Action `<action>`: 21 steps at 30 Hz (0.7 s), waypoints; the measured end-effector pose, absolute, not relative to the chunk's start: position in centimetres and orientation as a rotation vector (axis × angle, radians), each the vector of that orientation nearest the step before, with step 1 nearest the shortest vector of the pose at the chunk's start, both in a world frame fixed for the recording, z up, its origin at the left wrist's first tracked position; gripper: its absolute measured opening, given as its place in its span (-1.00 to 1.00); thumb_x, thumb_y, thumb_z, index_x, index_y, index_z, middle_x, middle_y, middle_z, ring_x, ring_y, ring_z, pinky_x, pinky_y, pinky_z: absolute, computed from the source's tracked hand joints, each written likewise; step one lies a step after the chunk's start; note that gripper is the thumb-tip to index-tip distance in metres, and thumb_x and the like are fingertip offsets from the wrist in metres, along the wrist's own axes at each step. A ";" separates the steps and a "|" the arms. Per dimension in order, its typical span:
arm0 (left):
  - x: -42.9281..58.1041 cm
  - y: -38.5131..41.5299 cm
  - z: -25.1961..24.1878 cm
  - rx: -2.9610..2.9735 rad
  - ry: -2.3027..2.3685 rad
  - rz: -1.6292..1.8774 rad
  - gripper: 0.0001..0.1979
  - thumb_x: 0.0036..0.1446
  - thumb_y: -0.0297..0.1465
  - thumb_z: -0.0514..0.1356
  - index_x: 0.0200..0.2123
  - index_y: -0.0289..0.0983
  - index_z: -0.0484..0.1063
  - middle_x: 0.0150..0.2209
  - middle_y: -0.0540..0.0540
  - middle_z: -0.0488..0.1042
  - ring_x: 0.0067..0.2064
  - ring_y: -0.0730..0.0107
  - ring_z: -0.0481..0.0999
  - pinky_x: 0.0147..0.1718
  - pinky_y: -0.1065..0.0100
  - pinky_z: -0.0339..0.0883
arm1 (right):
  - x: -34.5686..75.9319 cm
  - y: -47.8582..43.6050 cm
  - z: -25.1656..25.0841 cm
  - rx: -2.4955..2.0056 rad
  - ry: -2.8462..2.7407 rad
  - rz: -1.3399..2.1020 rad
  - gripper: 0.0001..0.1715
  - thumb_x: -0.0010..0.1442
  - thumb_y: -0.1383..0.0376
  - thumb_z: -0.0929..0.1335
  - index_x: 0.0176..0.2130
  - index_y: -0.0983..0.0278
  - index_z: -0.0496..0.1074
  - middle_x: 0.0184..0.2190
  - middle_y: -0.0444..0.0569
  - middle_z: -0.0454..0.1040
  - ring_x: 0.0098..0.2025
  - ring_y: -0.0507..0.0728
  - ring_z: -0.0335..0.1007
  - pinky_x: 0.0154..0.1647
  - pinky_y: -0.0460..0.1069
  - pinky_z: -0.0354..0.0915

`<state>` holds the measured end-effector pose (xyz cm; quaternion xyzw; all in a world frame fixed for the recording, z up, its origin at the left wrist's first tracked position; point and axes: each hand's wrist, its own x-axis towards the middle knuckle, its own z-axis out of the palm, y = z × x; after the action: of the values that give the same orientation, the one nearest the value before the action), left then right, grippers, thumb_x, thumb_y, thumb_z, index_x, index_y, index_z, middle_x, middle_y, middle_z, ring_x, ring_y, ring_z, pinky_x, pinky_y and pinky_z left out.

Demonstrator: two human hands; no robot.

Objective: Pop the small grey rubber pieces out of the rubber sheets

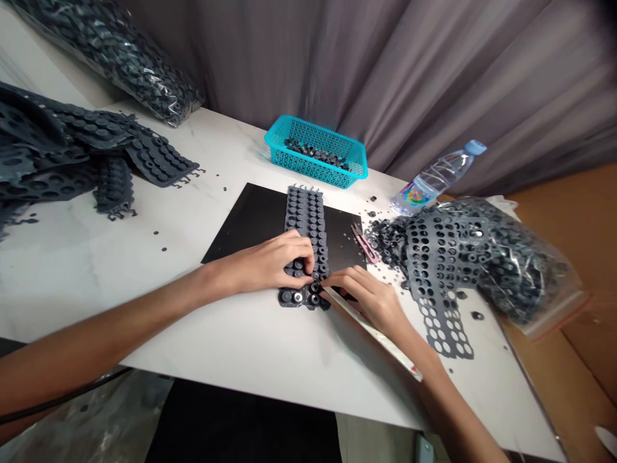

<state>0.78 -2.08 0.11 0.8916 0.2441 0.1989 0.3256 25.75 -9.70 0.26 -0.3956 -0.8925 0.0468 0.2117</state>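
Observation:
A dark rubber strip (306, 218) studded with round grommets lies lengthwise over a black mat (250, 222) on the white table (202, 334). My left hand (270, 260) rests on the strip's near part, fingers curled and pressing down on the grommets. My right hand (369, 296) touches the strip's near right corner, fingers pinched together at a grommet. What the pinch holds is too small to make out.
A teal basket (357, 168) of loose grommets stands behind the mat. Pink snips (365, 244) lie to the right, next to an emptied punched strip (434, 283), loose grommets and a filled plastic bag (520, 270). A water bottle (436, 177) lies behind; more strips (72, 161) are piled at left.

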 end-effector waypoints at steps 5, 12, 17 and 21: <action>0.8 -2.1 0.1 2.336 0.641 0.522 -0.91 0.27 -0.36 0.29 -0.26 -0.21 0.44 -0.17 0.00 0.51 -0.02 0.26 0.38 0.01 0.30 0.24 | 25.6 -9.7 0.2 -1.091 -2.482 0.156 -0.75 0.52 0.20 0.28 -0.08 0.24 0.52 -0.18 -0.04 0.60 -0.25 0.05 0.46 -0.28 -0.10 0.35; 0.9 -2.2 -0.1 2.332 0.633 0.542 -0.94 0.26 -0.39 0.29 -0.25 -0.21 0.45 -0.17 0.01 0.51 -0.02 0.27 0.38 0.01 0.30 0.25 | 25.3 -9.5 0.1 -1.146 -2.482 0.091 -0.67 0.55 0.17 0.22 -0.02 0.24 0.52 -0.22 -0.06 0.59 -0.31 0.02 0.46 -0.35 -0.12 0.32; 0.8 -2.2 -0.1 2.344 0.636 0.539 -0.94 0.26 -0.39 0.28 -0.25 -0.21 0.44 -0.16 0.01 0.50 -0.02 0.28 0.37 0.02 0.30 0.24 | 25.1 -9.6 -0.4 -1.172 -2.522 0.004 -0.69 0.54 0.20 0.24 0.09 0.24 0.48 -0.19 -0.03 0.59 -0.20 0.06 0.50 -0.31 -0.10 0.35; 0.7 -2.2 0.0 2.343 0.644 0.541 -0.93 0.26 -0.40 0.28 -0.25 -0.21 0.43 -0.16 0.01 0.50 -0.02 0.28 0.38 0.01 0.30 0.25 | 24.7 -9.7 -0.7 -1.120 -2.527 -0.160 -0.73 0.54 0.25 0.23 0.05 0.28 0.46 -0.20 -0.04 0.58 -0.22 0.06 0.51 -0.40 -0.07 0.31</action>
<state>0.73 -2.21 -0.03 0.8916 0.2450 0.2057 0.3204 24.67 -9.70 -0.69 -0.3975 -0.8968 -0.0569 0.1855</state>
